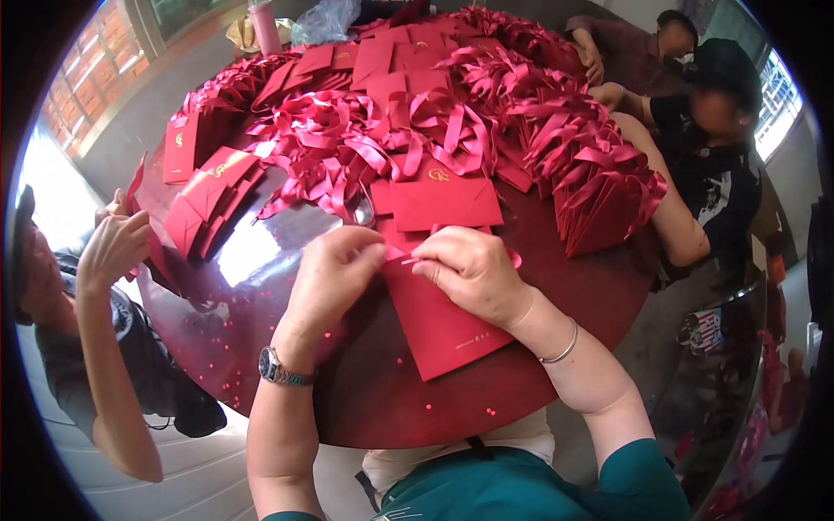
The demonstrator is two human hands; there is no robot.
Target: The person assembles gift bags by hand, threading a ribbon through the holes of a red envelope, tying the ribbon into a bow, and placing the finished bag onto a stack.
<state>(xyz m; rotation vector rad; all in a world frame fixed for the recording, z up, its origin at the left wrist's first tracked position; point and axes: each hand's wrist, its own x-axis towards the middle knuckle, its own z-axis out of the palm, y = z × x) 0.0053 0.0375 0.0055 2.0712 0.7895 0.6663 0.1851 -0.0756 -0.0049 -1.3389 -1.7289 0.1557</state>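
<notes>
A red paper gift bag (439,326) lies flat on the round table in front of me, tilted slightly. At its top edge, my left hand (340,265) has thumb and fingers pinched on a short pink ribbon (395,252). Across from it, my right hand (473,267) is closed in a pinch on the ribbon at the bag's opening; its curled fingers hide part of it. Just beyond my hands lies another red bag (447,204) with a gold emblem. Loose ribbon handles (326,130) heap up behind it.
Ribboned bags (599,200) stand in dense rows at the right. More bags (213,195) lie at the left. Small red dots are scattered on the dark table (365,391). A co-worker's hand (117,243) holds red material at the left; two people sit at the right.
</notes>
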